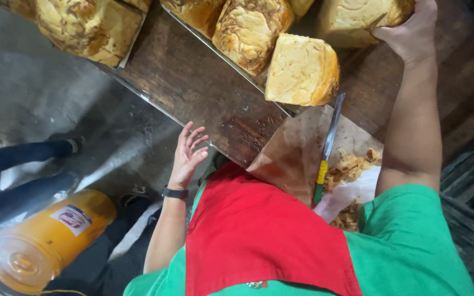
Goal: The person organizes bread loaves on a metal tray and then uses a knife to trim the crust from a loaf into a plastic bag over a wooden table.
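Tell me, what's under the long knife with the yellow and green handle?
The knife lies on a brown board on the dark wooden table, beside bread scraps. Whatever is beneath the board is covered.

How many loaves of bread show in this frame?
6, some cut off by the top edge: two at top left, three in the middle, and one under the right hand at top right. More may lie out of view.

Orange lidded bucket (39, 241) lower left on floor; white-red-blue label (73, 219) on side.
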